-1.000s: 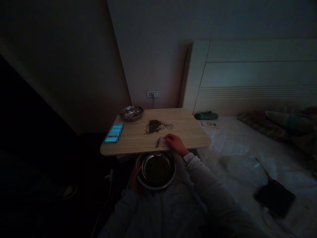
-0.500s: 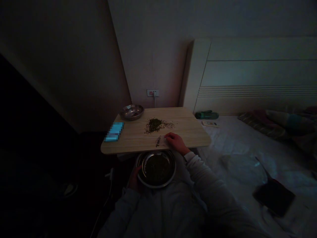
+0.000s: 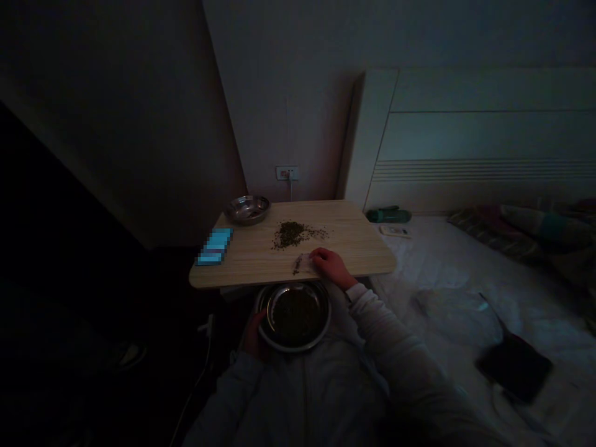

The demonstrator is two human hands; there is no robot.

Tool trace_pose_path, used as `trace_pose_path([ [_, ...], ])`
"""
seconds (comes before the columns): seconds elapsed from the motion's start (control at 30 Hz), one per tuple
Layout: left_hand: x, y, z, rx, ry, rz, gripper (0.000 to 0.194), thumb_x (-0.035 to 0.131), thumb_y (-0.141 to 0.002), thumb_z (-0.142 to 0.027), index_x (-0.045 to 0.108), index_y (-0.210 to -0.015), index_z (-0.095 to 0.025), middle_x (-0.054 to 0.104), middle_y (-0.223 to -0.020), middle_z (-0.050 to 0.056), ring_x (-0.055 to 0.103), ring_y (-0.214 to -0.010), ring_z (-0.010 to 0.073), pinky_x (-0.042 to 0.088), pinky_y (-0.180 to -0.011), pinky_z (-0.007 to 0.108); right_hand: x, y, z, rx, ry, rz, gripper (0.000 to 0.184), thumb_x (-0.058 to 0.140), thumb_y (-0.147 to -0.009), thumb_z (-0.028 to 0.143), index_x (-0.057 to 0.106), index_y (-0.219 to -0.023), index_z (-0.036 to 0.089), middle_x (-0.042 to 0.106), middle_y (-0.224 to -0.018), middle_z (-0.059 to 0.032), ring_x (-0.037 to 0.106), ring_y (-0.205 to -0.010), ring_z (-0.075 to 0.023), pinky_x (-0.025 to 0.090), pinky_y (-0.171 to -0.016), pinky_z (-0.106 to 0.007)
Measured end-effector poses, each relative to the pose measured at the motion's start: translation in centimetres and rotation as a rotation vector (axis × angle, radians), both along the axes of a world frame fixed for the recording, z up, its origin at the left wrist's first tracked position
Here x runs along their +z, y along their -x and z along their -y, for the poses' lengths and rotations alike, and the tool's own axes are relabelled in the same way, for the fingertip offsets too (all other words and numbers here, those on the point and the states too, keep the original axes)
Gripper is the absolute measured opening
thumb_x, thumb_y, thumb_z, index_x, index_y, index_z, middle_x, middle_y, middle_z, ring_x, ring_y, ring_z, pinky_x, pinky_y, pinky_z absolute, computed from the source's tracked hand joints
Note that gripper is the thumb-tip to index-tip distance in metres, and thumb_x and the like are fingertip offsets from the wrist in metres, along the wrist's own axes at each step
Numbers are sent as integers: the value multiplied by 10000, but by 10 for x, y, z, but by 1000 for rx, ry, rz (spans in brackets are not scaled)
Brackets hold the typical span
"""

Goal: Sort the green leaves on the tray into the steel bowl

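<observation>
My left hand (image 3: 254, 335) is closed on the left rim of a round metal bowl (image 3: 326, 323) on my lap, below the table's front edge. Dark grains (image 3: 298, 316) lie inside that bowl. Over the front of the wooden tabletop (image 3: 246, 261), my right hand (image 3: 328, 262) pinches a small pale, see-through flat piece (image 3: 305, 262). Its left edge touches or nearly touches a short line of grains (image 3: 297, 266). Farther back is a loose pile of greenish-brown grains (image 3: 291, 234), thinning out to the right. Dim light hides the exact kind of grain.
At the table's back left stands a second metal bowl (image 3: 248, 211) with a little in it. A lit phone (image 3: 214, 247) lies at the left edge. To the right, the bed holds a green bottle (image 3: 388, 215), a remote (image 3: 395, 231) and a dark flat object (image 3: 516, 367).
</observation>
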State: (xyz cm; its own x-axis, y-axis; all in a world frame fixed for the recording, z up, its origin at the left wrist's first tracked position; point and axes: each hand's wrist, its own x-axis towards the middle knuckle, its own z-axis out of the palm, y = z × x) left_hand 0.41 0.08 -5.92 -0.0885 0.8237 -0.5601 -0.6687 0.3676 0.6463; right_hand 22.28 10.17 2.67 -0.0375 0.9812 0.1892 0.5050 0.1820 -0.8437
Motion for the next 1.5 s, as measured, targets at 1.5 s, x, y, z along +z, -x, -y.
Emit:
trace_pose_path([
  [1.5, 8, -1, 1, -43, 80, 30, 66, 629, -700, -235, 687, -686, -208, 734, -695, 73, 670, -970, 287, 503, -901, 410, 10, -7, 2, 279, 68, -12, 241, 513, -740, 176, 711, -876, 170, 710, -900, -17, 610, -811, -150, 450, -774, -268],
])
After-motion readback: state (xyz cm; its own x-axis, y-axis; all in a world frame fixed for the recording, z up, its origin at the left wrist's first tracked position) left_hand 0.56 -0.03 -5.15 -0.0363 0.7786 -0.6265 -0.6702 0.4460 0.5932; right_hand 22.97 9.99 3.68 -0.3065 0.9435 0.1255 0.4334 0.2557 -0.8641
